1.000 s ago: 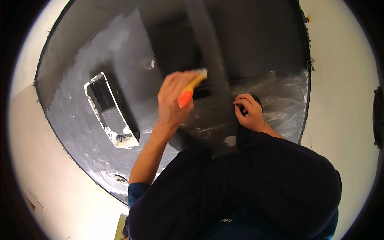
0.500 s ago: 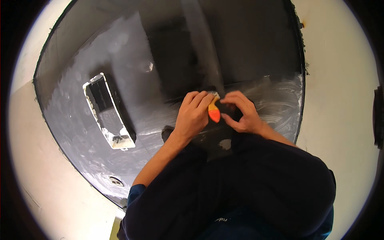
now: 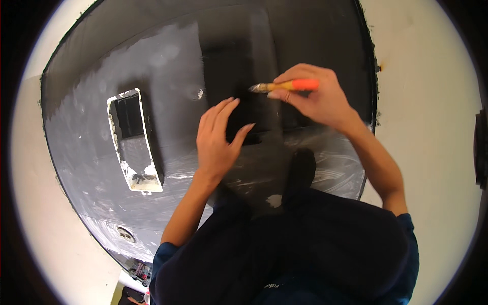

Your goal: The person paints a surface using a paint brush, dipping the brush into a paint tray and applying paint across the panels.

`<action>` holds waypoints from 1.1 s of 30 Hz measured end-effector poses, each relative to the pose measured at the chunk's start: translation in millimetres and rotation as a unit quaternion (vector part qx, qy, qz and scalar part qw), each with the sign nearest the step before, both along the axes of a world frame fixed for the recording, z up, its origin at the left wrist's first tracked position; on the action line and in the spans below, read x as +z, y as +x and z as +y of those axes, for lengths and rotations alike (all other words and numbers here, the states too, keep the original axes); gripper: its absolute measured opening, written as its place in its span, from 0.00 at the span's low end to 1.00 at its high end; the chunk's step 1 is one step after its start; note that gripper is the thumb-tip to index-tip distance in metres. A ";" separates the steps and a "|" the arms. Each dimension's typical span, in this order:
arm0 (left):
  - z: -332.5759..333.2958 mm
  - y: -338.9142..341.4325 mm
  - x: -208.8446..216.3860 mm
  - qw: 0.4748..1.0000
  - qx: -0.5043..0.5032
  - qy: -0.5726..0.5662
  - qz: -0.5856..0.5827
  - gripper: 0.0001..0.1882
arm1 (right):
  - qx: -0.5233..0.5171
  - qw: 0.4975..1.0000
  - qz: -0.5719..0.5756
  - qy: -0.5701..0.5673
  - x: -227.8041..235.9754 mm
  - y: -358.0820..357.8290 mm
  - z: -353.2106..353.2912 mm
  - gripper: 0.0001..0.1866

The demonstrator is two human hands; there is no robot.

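My right hand (image 3: 317, 96) is closed around the handle of a small paintbrush (image 3: 292, 85), held just above the black floor (image 3: 229, 66). Its handle is yellow with an orange-red end. The tip, silvery and dark, points left. To its left, my left hand (image 3: 216, 137) is open over the floor, fingers spread and holding nothing. Beneath both hands the floor is deep black; nearer my legs it is greyer, with pale swirling smears.
A white rectangular tray (image 3: 151, 170), black-stained inside, lies to the left. Further down is a round drain cover (image 3: 126, 234). Pale walls (image 3: 422, 127) border the dark floor. Dark clutter (image 3: 140, 270) sits at the lower left. My shoe (image 3: 302, 165) is on the smeared part.
The paintbrush was by my left hand near my feet; now my right hand grips it, further forward and right. My left hand has let go and spread its fingers.
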State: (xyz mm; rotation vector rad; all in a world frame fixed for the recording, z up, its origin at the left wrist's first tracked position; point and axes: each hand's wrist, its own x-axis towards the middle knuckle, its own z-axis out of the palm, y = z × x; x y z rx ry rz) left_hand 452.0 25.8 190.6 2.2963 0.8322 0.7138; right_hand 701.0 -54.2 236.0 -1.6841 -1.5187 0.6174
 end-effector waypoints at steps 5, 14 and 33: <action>-43.3 -123.0 -38.7 0.884 -0.020 -0.452 0.115 0.10 | -0.006 0.991 -0.010 -0.135 32.5 60.4 57.5 0.15; -127.0 -197.5 -69.4 0.680 0.200 -0.704 -0.037 0.14 | -0.014 0.999 -0.025 -0.027 -34.2 134.4 168.3 0.15; -122.8 -204.1 -71.6 0.649 0.222 -0.726 -0.046 0.15 | 0.142 0.967 -0.193 -0.090 -82.6 112.4 149.0 0.11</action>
